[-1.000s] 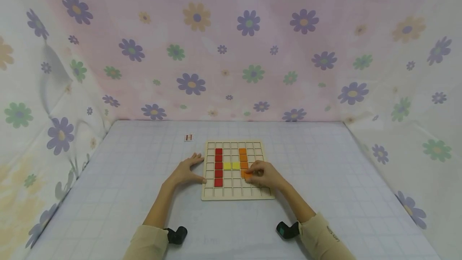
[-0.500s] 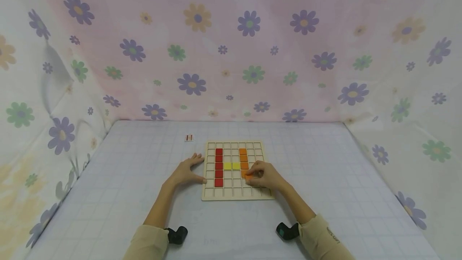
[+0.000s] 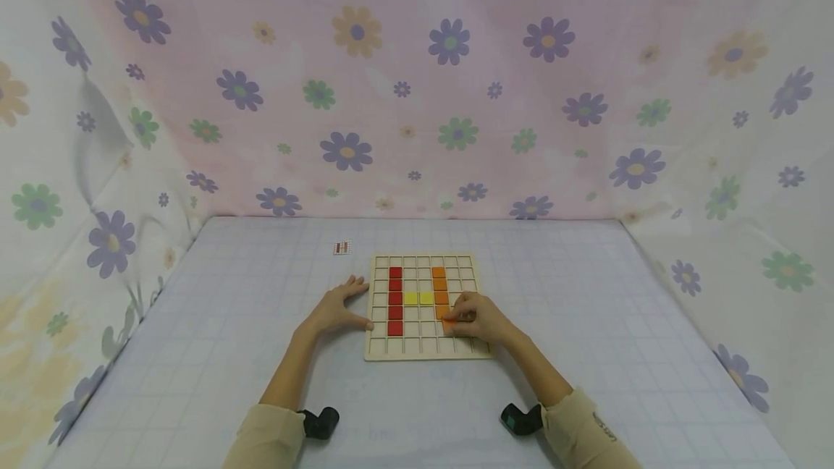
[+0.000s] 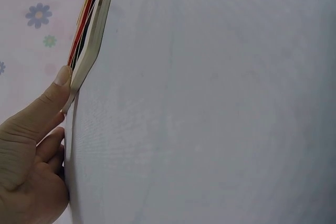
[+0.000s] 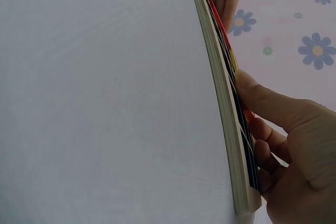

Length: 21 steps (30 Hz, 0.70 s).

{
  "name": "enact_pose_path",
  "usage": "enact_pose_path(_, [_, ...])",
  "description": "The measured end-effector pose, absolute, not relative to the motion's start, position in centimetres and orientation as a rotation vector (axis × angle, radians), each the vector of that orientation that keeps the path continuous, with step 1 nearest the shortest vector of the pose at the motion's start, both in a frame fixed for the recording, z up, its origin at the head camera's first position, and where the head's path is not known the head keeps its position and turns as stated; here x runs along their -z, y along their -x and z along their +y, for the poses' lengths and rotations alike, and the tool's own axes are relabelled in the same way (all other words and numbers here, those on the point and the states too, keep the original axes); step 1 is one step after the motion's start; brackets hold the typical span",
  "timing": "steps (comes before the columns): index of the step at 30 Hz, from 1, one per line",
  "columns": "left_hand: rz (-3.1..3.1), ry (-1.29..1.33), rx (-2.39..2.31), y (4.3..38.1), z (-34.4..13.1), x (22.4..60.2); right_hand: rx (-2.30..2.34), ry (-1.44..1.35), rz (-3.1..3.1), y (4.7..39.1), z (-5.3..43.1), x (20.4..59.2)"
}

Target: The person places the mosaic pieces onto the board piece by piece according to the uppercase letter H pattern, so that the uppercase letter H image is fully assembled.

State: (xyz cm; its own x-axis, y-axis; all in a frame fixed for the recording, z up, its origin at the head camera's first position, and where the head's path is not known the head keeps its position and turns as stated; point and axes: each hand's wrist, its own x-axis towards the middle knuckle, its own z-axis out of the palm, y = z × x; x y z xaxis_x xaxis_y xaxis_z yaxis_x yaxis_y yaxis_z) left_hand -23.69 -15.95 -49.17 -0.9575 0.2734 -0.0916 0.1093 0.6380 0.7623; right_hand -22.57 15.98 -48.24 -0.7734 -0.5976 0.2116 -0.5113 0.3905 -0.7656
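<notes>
A wooden grid board lies on the table in the head view. On it are a column of red tiles, two yellow tiles and a column of orange tiles. My right hand pinches an orange tile at the near end of the orange column; fingers partly cover it. My left hand has its fingers spread along the board's left edge, the thumb touching its rim. In the left wrist view the thumb lies against the board's edge.
A small printed card lies behind the board to the left. Black wrist devices sit by both sleeves. Flowered cloth hangs around the back and sides of the table.
My right hand and its orange tile have shifted slightly toward me, down the column, uncovering more of the orange tile above. My left hand has stayed at the board's edge.
</notes>
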Motion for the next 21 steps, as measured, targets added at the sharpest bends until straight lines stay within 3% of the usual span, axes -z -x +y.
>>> enact_pose_path(8, [2.653,-0.310,-1.227,23.7,-15.9,49.1,1.308,0.999,2.553,21.0,15.5,45.8])
enact_pose_path(15, [2.644,-0.299,-1.230,23.6,-15.9,49.0,1.266,1.005,2.637,22.7,15.9,49.9])
enact_pose_path(21, [2.640,-0.290,-1.238,23.5,-15.8,48.9,1.274,1.089,2.665,22.8,15.5,50.1])
